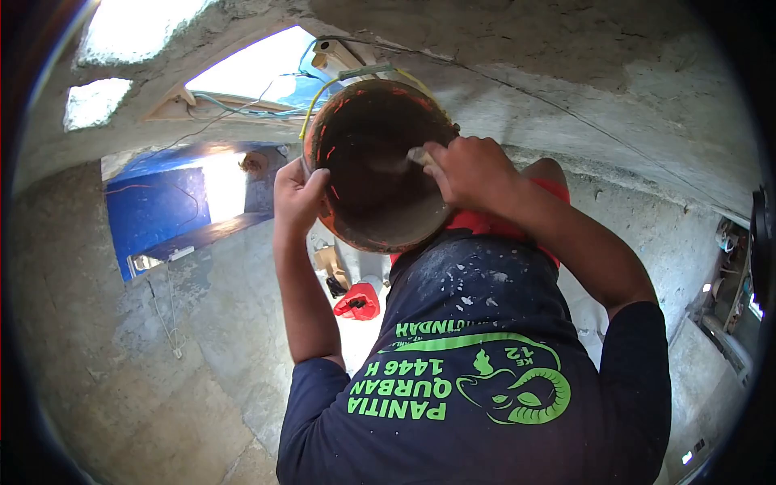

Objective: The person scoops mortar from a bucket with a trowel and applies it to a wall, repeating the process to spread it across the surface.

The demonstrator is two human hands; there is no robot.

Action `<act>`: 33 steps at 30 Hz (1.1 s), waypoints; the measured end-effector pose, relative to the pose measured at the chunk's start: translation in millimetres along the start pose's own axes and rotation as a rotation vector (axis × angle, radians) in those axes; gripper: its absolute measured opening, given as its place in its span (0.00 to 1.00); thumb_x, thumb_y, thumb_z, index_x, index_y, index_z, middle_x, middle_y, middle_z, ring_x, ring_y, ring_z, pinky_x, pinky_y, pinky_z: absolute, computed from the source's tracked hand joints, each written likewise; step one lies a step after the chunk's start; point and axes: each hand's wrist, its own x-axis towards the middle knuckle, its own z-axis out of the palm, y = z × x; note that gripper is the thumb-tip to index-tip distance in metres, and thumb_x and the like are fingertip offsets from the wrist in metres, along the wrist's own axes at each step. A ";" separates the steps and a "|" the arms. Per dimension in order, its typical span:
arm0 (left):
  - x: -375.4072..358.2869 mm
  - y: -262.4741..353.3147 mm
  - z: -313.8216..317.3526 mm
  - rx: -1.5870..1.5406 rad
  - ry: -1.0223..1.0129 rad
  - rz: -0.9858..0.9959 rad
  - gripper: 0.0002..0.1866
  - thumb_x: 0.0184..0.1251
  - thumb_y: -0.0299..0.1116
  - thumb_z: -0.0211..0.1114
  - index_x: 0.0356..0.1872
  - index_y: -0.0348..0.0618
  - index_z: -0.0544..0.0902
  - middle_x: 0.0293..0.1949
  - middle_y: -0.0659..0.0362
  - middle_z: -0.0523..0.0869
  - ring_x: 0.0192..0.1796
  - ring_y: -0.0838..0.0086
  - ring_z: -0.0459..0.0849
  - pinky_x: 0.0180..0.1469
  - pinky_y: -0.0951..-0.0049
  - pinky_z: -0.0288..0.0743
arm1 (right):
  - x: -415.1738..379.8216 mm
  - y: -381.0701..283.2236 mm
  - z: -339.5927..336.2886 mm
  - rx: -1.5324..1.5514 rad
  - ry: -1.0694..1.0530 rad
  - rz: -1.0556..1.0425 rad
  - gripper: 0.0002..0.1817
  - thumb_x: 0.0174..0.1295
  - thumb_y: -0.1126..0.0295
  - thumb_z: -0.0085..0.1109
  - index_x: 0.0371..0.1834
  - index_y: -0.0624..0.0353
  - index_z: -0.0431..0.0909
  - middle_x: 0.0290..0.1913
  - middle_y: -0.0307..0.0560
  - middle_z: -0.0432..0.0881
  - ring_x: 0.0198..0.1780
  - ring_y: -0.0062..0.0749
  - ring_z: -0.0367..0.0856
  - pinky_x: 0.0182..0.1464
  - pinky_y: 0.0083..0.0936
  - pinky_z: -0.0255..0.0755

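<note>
Two hands are in view, and both belong to a co-worker seen from above and behind; the camera wearer's own hands do not appear. The co-worker's hand on the window side (297, 194) is closed around the rim of an orange bucket (376, 174), with the fingers curled over the edge. The co-worker's other hand (469, 171) reaches over the opposite rim into the bucket and is clamped on a small pale object (419, 154); what the object is cannot be told. The bucket is raised above the co-worker's head, its dark interior faces the camera, and a yellow-green wire handle (323, 89) hangs against its far side. A red cap (485, 222) shows just below the bucket. The co-worker wears a dark blue shirt (485, 323) flecked with pale spots and printed in green. A red bag (357, 301) lies on the grey concrete floor (162, 364) below. A blue wall (153, 210) stands beside a bright opening (225, 184).
</note>
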 end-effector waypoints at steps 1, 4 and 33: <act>-0.6 3.2 4.8 0.005 0.006 -0.002 0.07 0.64 0.27 0.64 0.29 0.34 0.84 0.28 0.60 0.86 0.27 0.81 0.80 0.32 0.78 0.74 | 0.6 -1.9 0.7 -0.002 0.121 0.057 0.12 0.64 0.62 0.63 0.42 0.60 0.86 0.37 0.56 0.90 0.41 0.48 0.92 0.43 0.44 0.86; 2.6 20.1 24.8 0.231 0.127 0.322 0.16 0.57 0.27 0.62 0.45 0.28 0.86 0.54 0.47 0.84 0.54 0.64 0.84 0.57 0.66 0.77 | 19.9 -5.5 13.6 -0.087 0.127 0.020 0.11 0.61 0.66 0.65 0.41 0.61 0.86 0.36 0.54 0.89 0.41 0.47 0.92 0.43 0.43 0.86; 24.8 26.6 38.5 0.272 0.074 0.115 0.14 0.57 0.30 0.62 0.18 0.30 0.73 0.14 0.59 0.72 0.20 0.81 0.72 0.25 0.70 0.71 | 15.5 27.2 -15.0 0.068 0.002 0.140 0.15 0.63 0.59 0.65 0.40 0.60 0.90 0.39 0.61 0.89 0.46 0.56 0.90 0.50 0.47 0.83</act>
